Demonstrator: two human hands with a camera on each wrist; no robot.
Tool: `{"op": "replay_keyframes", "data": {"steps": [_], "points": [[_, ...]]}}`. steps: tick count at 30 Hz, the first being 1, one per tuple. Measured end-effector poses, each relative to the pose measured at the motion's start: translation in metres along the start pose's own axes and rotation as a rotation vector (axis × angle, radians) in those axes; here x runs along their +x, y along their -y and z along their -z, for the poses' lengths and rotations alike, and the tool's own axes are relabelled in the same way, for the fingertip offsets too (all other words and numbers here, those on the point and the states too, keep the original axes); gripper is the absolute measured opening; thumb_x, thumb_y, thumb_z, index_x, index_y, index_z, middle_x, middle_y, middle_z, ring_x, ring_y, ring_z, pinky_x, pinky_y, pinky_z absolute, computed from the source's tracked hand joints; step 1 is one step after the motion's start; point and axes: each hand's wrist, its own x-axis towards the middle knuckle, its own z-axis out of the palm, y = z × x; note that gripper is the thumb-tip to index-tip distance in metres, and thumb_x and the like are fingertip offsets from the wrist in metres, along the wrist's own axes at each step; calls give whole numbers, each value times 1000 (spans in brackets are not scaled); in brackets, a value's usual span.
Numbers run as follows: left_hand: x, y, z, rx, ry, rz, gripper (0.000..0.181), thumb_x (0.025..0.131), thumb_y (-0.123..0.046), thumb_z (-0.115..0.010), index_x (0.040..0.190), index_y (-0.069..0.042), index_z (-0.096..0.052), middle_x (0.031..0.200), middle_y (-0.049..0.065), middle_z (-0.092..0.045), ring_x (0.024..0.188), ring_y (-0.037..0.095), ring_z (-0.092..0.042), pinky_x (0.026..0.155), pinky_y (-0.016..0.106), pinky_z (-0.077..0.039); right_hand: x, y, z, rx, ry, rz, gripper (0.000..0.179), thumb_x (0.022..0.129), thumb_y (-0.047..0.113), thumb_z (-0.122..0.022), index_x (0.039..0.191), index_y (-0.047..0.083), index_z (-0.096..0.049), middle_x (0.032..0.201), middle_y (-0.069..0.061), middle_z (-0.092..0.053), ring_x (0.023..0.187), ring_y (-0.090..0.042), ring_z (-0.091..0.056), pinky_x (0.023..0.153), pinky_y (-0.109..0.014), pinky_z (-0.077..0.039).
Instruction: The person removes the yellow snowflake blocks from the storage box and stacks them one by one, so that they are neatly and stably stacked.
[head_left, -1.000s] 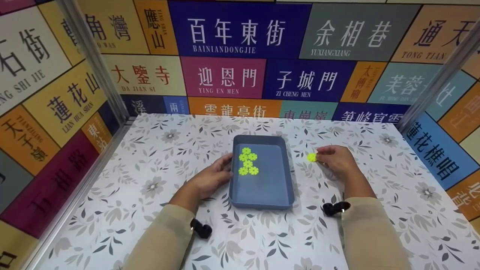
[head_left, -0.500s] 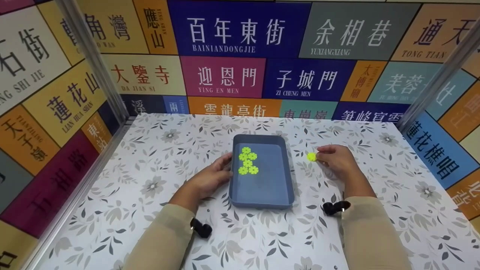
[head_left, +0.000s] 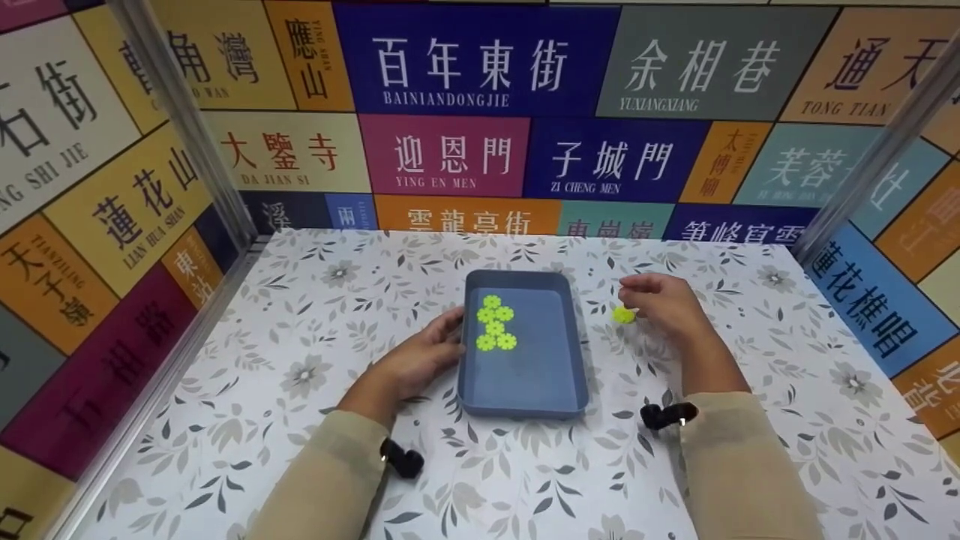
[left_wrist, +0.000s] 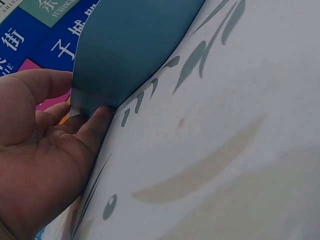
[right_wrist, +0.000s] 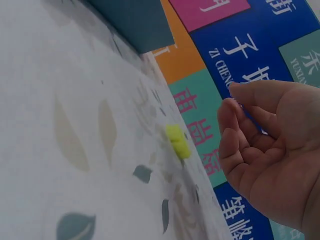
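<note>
A grey-blue rectangular tray [head_left: 525, 409] stands on the table. Inside, toward its left side, lie several bright yellow flower-shaped pieces [head_left: 496, 328] in a cluster. My left hand [head_left: 416, 358] rests against the tray's left wall; in the left wrist view its fingertips touch the tray [left_wrist: 130, 50] near the tabletop. Right of the tray lies one more small yellow piece [head_left: 623, 315], thick and grooved in the right wrist view [right_wrist: 178, 142]. Just above and beside it is my right hand [head_left: 664, 307], its fingers loosely curled, with nothing visible between thumb and fingertips.
A white cloth with grey leaves and flowers covers the table [head_left: 315, 450]. Panels with colourful street-name signs [head_left: 480, 60] rise behind and at both sides, with metal posts [head_left: 199, 142] at the corners. Each wrist wears a small black camera [head_left: 405, 459].
My right hand has let go of the small yellow piece and lifted slightly up and left; the piece lies where it was. The left hand and the tray have not moved.
</note>
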Motion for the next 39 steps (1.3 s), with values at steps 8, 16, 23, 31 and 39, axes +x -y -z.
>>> {"op": "replay_keyframes", "data": {"steps": [8, 16, 23, 31, 39], "points": [[-1, 0, -1, 4, -12, 7, 80, 100, 4, -52, 172, -15, -22, 182, 7, -18, 169, 26, -18, 137, 46, -23, -16, 40, -24, 56, 48, 116, 42, 102, 36, -72, 135, 11, -70, 118, 3, -73, 102, -15, -69, 82, -29, -59], [-1, 2, 0, -12, -11, 1, 82, 99, 6, -52, 172, -13, -20, 182, 9, -15, 169, 27, -16, 137, 47, -24, -16, 74, -57, 172, 93, 132, 36, 100, 33, -75, 128, 10, -74, 111, 4, -74, 100, -19, -70, 75, -27, -60], [-1, 1, 1, 6, -3, 8, 81, 101, 4, -53, 173, -16, -20, 182, 8, -15, 169, 26, -15, 137, 46, -23, 1, 98, -82, 278, 146, 63, 30, 100, 31, -75, 124, 12, -75, 118, -4, -72, 109, -25, -71, 84, -31, -63], [-1, 0, 0, 14, -2, 9, 81, 103, 4, -52, 173, -15, -17, 183, 8, -13, 169, 27, -16, 137, 46, -24, 31, 103, -111, 302, 234, 3, 27, 102, 29, -74, 123, 12, -76, 124, -8, -73, 99, -20, -71, 85, -31, -62], [-3, -1, 0, 7, -8, 16, 79, 104, 3, -51, 173, -14, -17, 183, 7, -12, 169, 27, -15, 137, 47, -23, 54, 85, -145, 181, 183, 12, 32, 100, 25, -73, 126, 5, -74, 114, -12, -75, 89, -17, -68, 84, -36, -62]]}}
